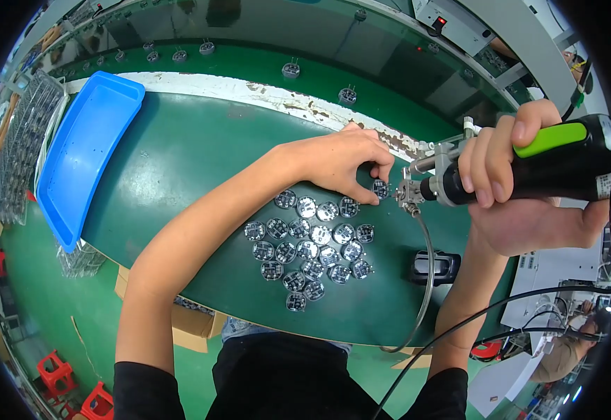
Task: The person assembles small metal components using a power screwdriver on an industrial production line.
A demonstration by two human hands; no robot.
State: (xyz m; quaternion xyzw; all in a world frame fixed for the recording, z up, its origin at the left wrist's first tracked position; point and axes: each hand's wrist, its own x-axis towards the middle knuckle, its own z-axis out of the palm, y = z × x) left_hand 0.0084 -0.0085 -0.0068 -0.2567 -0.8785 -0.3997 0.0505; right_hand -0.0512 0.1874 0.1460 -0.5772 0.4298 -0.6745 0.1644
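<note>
A blue tray [85,168] lies tilted along the left edge of the green desk [172,133]. Beyond the far edge runs a green belt [249,64] carrying spaced-out round parts [291,70]. Below the near edge, left of the person, sits an open cardboard box [192,327]. A loose cluster of about 20 round circuit pieces [308,250] spreads across the middle of the desk, between the far and near edges. Above it, near the far edge, the left grip [347,159] pinches 1 circuit piece [380,189] between thumb and finger. Just beside that piece is a metal nozzle [409,192]; I cannot tell whether they touch. A clear hose [429,269] hangs from it, passing a black block [445,268] toward the right edge. The right grip [529,225] is wrapped around the black-and-green tool [557,164] bearing the nozzle.
</note>
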